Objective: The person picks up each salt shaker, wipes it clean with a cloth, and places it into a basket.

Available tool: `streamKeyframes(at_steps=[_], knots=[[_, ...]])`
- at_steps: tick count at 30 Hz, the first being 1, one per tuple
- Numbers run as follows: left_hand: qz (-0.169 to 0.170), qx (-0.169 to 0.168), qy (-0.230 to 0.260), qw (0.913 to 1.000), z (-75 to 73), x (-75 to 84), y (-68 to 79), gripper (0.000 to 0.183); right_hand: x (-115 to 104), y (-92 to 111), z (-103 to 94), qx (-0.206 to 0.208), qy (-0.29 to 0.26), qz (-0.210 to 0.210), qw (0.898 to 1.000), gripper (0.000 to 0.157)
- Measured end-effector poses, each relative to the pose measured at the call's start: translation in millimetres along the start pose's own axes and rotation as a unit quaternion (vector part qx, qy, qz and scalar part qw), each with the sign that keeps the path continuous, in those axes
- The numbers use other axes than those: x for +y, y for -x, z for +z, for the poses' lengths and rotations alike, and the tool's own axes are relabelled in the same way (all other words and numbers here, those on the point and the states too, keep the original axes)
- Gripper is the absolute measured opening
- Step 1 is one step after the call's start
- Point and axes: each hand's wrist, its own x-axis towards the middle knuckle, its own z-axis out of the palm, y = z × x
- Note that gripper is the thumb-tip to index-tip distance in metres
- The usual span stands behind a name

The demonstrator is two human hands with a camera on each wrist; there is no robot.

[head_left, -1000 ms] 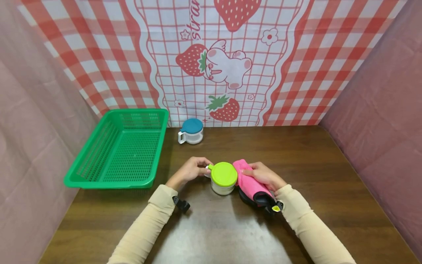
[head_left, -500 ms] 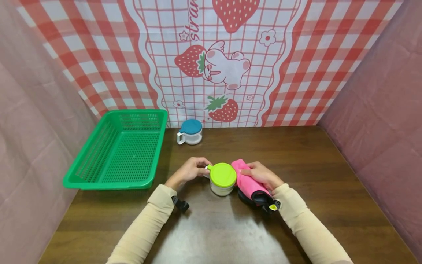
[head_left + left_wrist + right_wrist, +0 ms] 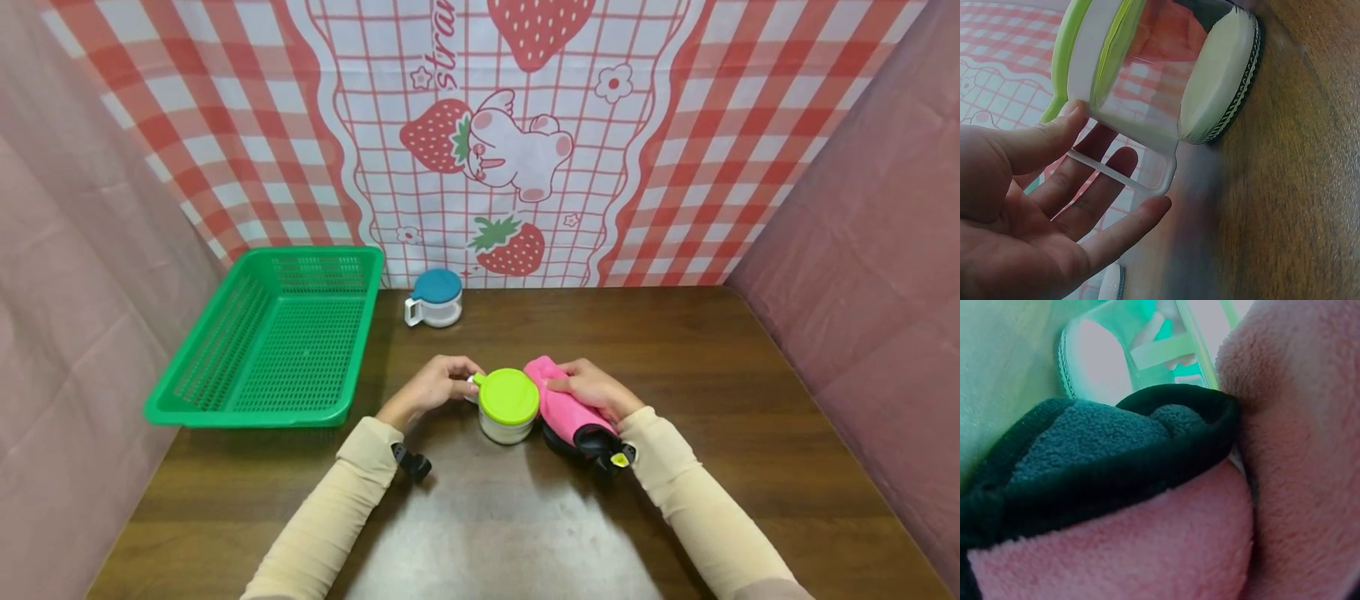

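Note:
A clear jar with a lime-green lid stands upright on the table in the head view. My left hand holds its white handle, the thumb near the lid's rim and other fingers around the handle loop. On the jar's opposite side, my right hand grips a folded pink cloth with a dark grey underside and black edging, laid against the jar's side. That cloth fills most of the right wrist view, with the jar's base showing beyond it. Most right-hand fingers are hidden.
A second jar, with a blue lid and white handle, stands at the back near the checked strawberry curtain. To the left sits a green perforated basket. Pink cloth walls flank the brown wooden table.
My right hand and the pink cloth have shifted slightly left and away from me along the jar's side. The left hand and the jar stay nearly in place.

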Motion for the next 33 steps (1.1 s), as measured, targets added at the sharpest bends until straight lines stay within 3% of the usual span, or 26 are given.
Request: streamKeyframes(at_steps=[14,21,33], knots=[[0.0,0.002,-0.006,1.0,-0.2,3.6,1.6,0.021,-4,-9,-3.6,-0.01,0.014,-0.022,1.0,0.034],[0.006,-0.006,-0.001,1.0,-0.1,3.1,2.2,0.021,-4,-13,-3.7,-0.022,0.01,-0.013,1.0,0.035],[0.001,-0.007,-0.005,1.0,-0.5,4.2,1.9,0.021,-13,-25,-11.2,-0.051,0.068,-0.036,0.996,0.029]])
